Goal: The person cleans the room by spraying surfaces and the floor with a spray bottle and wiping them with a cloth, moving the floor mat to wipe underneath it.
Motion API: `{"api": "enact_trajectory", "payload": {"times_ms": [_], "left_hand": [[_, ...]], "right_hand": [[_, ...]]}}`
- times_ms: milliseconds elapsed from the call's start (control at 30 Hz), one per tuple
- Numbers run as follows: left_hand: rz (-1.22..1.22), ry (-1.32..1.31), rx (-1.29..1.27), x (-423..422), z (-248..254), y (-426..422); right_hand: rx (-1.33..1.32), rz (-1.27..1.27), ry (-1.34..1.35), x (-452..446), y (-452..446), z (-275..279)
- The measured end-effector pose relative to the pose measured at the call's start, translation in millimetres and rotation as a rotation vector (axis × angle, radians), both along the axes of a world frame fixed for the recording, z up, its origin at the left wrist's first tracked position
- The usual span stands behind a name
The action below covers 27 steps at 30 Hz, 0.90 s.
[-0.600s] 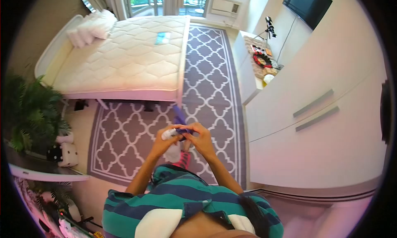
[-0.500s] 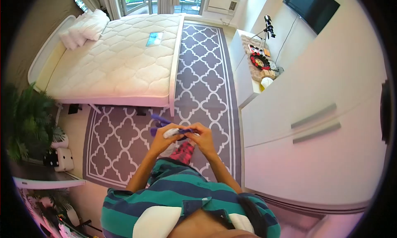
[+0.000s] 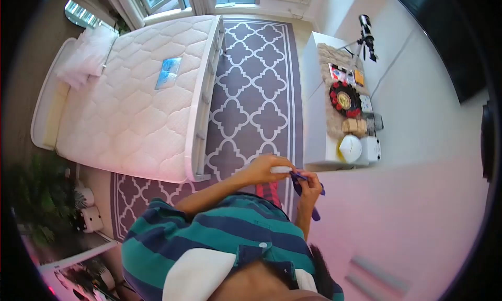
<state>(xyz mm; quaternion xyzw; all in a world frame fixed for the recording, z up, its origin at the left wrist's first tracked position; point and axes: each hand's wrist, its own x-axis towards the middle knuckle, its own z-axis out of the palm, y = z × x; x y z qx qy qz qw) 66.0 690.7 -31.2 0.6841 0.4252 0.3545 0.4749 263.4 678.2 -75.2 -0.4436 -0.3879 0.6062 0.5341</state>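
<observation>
A small white object (image 3: 281, 170), perhaps a bottle or tube, sits in my left hand (image 3: 264, 168), whose fingers are wrapped round it. My right hand (image 3: 310, 185) pinches a dark purple strip-like item (image 3: 298, 182), parts of which hang below and beside the fingers. The two hands are close together in front of my body, above the rug's right edge, and the purple item reaches across to the left fingertips. What exactly the purple item is cannot be made out.
A bed with a bare mattress (image 3: 130, 97) stands at left on a patterned rug (image 3: 248, 92). At right, a white cabinet (image 3: 319, 102) holds a telescope (image 3: 367, 37), a red and black round item (image 3: 345, 99) and a white rounded object (image 3: 350, 148). A plant (image 3: 42, 196) is at lower left.
The view has moved forward and turned, bringing the cabinet closer. Both hands have shifted right in view, still holding the white and purple objects. The purple item now hangs by my right hand.
</observation>
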Motion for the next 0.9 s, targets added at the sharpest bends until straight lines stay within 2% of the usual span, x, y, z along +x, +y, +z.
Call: {"api": "enact_trajectory", "payload": {"times_ms": [33,67,167,200,300,400,467,600,700,733,767,833,900], "left_hand": [[0.044,-0.063,-0.082,-3.3,-2.8,33.4],[0.089,-0.090,0.012,-10.9,-3.4,63.8],[0.176,-0.070,-0.216,-50.1,12.3,146.6],[0.273,-0.073,-0.050,-62.4,17.8,172.3],[0.467,-0.130,-0.180,-105.5,35.6,239.5],[0.670,-0.231,-0.111,-143.5,5.5,307.3],[0.798,-0.253,-0.095,-165.7,-1.8,354.1],[0.752,-0.468,-0.298,-232.1,12.8,470.9],[0.660,-0.221,-0.148,-274.0,20.0,579.6],[0.604,-0.203,-0.207,-285.8,27.5,616.1],[0.581,-0.125,-0.011,-296.2,27.9,654.1],[0.493,-0.052,0.003,-319.2,30.7,718.3],[0.554,-0.074,0.066,-350.5,14.4,778.6]], "right_hand": [[0.018,0.041,-0.043,0.2,43.0,4.4],[0.044,0.081,-0.073,-9.2,88.1,9.2],[0.058,0.317,-0.044,-46.4,209.5,23.7],[0.074,0.409,-0.070,-57.1,248.1,28.2],[0.135,0.686,-0.123,-103.0,351.1,34.9],[0.256,0.920,-0.162,-158.5,446.7,24.6],[0.222,0.927,-0.129,-197.5,505.1,25.5],[0.173,0.750,-0.090,-265.3,612.5,32.0],[0.164,0.578,-0.124,-295.0,692.3,47.6],[0.161,0.527,-0.109,-304.0,724.3,48.9],[0.156,0.474,-0.092,-315.4,757.0,50.1],[0.147,0.429,-0.107,-336.6,816.4,42.3],[0.161,0.464,-0.115,-366.4,875.3,31.1]]}}
